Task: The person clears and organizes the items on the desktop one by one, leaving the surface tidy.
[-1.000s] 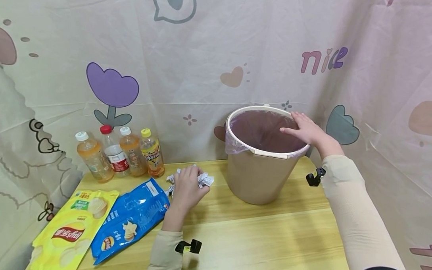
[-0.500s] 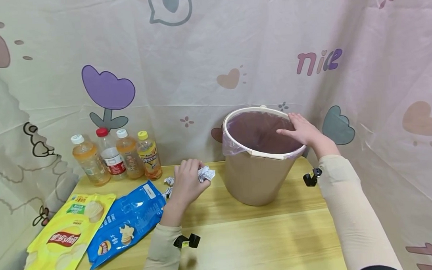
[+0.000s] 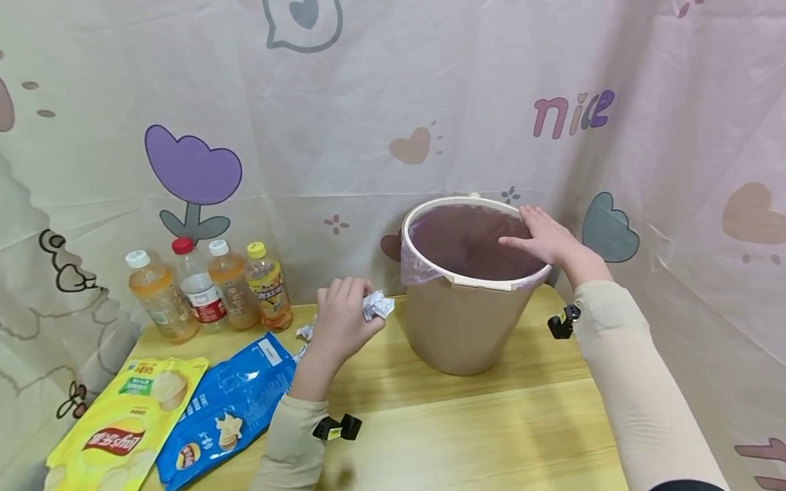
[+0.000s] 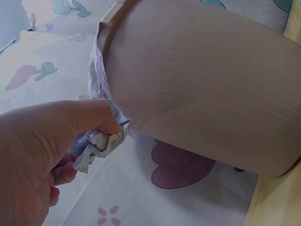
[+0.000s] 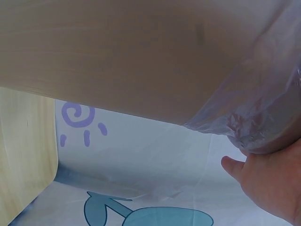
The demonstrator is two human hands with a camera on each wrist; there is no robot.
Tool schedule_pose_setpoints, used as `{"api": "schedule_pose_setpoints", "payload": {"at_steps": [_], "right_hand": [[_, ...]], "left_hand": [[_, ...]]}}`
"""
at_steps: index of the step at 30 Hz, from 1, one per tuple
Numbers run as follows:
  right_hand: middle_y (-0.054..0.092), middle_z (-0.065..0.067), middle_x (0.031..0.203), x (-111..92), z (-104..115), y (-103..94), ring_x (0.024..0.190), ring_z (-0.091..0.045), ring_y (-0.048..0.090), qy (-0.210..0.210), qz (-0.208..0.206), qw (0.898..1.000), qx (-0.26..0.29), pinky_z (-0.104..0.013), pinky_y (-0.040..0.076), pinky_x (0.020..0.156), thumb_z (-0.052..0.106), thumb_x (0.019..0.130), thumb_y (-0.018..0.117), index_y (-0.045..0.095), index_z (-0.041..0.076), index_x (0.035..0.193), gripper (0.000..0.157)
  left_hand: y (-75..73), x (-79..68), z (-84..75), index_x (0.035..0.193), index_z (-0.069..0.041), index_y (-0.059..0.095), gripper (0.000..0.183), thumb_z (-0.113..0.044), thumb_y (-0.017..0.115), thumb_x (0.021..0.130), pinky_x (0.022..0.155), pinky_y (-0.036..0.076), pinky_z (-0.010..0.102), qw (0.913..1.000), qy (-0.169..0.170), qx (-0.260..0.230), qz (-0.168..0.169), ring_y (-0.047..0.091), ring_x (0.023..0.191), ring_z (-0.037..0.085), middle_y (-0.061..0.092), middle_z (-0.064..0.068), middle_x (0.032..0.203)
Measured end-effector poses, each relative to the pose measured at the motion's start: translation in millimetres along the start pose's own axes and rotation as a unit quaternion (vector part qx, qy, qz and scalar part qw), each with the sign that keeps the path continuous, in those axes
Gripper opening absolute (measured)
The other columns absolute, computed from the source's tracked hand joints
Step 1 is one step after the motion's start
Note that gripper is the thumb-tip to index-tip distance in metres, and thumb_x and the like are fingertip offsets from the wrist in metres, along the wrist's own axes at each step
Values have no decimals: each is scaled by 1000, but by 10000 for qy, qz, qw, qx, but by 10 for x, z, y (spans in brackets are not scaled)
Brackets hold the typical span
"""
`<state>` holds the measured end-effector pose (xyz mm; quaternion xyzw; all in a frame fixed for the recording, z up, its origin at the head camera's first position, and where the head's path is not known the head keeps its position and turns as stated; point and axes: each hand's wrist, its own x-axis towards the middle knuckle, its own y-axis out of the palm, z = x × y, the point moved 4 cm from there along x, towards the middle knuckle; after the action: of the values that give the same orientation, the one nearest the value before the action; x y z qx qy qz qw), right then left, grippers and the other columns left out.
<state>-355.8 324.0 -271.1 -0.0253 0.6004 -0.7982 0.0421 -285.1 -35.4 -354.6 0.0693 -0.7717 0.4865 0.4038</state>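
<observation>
My left hand [image 3: 345, 321] pinches a crumpled white paper ball [image 3: 377, 304] with printed marks, raised over the table. In the left wrist view the thumb presses on the paper [image 4: 104, 141], with fingers curled beneath, near the bin's lined rim. My right hand [image 3: 552, 246] rests on the right rim of a beige trash bin [image 3: 464, 330], its thumb extended over the opening. A thin purple bag [image 3: 420, 265] lines the bin and folds over its edge. In the right wrist view, part of the right hand [image 5: 275, 181] shows against the bagged rim. More crumpled paper [image 3: 305, 332] lies behind the left wrist, partly hidden.
Several plastic bottles [image 3: 206, 299] stand at the back left. A yellow Lay's bag [image 3: 123, 435] and a blue chip bag [image 3: 233, 414] lie flat, overlapping, on the left of the wooden table [image 3: 465, 438]. A printed cloth [image 3: 336, 117] hangs close behind the bin.
My left hand has lifted the paper ball off the table, up and slightly toward the bin, leaving other crumpled paper behind. The right hand keeps its place on the rim. The head view has shifted slightly.
</observation>
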Motion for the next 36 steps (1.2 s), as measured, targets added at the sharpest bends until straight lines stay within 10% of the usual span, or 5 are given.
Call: {"api": "schedule_pose_setpoints", "payload": {"at_steps": [36], "right_hand": [[5, -24, 162, 16, -27, 10, 151, -42, -1, 27, -98, 9999, 47, -58, 6, 121, 61, 93, 48, 6, -2, 155, 97]], "left_hand": [[-423, 913, -265, 98, -10, 59, 32, -22, 72, 71, 75, 33, 40, 9933, 1062, 150, -440, 46, 81, 24, 58, 4, 88]]}}
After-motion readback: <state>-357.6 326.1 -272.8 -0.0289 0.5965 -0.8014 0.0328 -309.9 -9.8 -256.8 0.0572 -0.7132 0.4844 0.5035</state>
